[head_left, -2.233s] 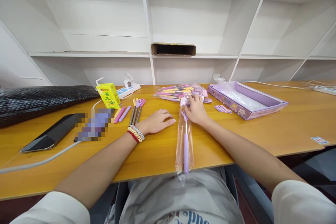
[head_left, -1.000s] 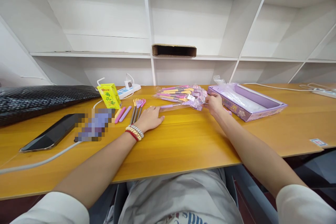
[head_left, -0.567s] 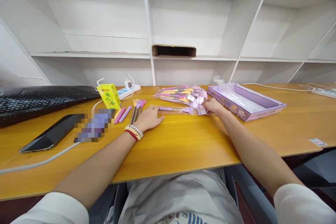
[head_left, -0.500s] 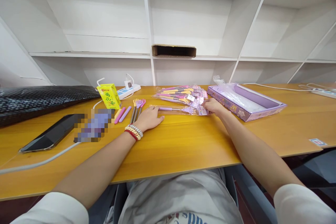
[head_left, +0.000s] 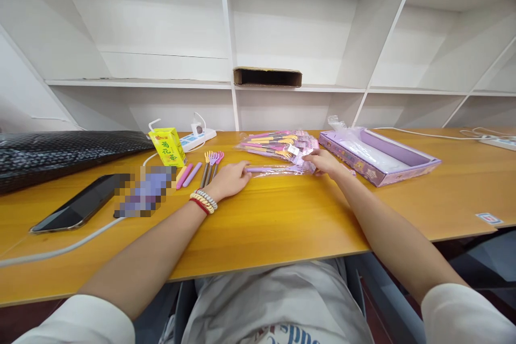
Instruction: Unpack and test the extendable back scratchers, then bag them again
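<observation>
A purple back scratcher in a clear plastic sleeve (head_left: 278, 170) lies lengthwise between my hands. My left hand (head_left: 230, 180), with bracelets at the wrist, is closed on the sleeve's left end. At the right end my right hand (head_left: 324, 162) pinches the sleeve near its printed header, which the fingers partly hide. Just behind is a pile of packaged back scratchers (head_left: 274, 145) in pink, yellow and purple. Several unwrapped back scratcher heads (head_left: 211, 164) with claw tips lie left of my left hand, beside loose purple and pink handles (head_left: 192, 174).
An open purple box (head_left: 387, 174) with clear plastic in it stands at the right. Leftward are a yellow drink carton (head_left: 167, 148), a black phone (head_left: 78, 204), a blurred-out object (head_left: 145, 192) and a power strip (head_left: 199, 140). A cardboard box (head_left: 267, 78) sits on the shelf.
My left fingers have curled in from lying flatter on the sleeve's left end. My right hand has shifted slightly left along the header, and the sleeve looks more crumpled.
</observation>
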{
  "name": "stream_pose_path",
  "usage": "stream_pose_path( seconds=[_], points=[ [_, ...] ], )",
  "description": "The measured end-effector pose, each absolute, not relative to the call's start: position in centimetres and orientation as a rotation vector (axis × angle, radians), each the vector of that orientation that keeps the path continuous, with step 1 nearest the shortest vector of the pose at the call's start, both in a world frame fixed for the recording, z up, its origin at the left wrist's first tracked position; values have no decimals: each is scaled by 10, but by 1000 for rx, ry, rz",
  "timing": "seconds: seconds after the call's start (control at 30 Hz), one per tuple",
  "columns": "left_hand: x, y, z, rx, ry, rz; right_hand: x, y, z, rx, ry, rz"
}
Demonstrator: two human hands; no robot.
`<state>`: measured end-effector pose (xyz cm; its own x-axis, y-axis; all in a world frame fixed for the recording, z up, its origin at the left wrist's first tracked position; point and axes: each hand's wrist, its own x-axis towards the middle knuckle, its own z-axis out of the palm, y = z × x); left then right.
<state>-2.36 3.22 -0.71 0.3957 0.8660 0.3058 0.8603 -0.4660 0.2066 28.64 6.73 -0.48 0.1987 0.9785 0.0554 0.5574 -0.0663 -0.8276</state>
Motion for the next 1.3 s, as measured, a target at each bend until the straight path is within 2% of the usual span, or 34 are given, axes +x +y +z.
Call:
stream_pose_path(
  seconds=[0.13,0.3,0.4,0.53,0.67,0.87,0.97,1.13,1.3],
  points=[
    [-26,36,-5,2531,1669,776,289,66,-9,-1920,-1674,232],
    [-37,42,-5,2542,1877,629,285,60,-7,-1850,-1851,-185],
    [-43,44,-2,2459,1972,531,277,56,-5,-1527,-2056,-177],
    [-46,45,1,2484,1846,436,260,48,-10,-1192,-2384,-23],
    [-45,43,1,2527,1688,348,247,45,-17,-1210,-2538,0],
    [-44,45,-5,2641,1524,414,248,46,-19,-1232,-2533,-12],
    [-43,46,-4,2653,1583,612,248,46,-16,-1217,-2535,12],
    [-42,44,11,2526,1688,1179,245,42,-8,-1260,-2412,-69],
    [-45,41,20,2366,1655,1410,244,38,1,-1257,-2276,-242]
  ],
)
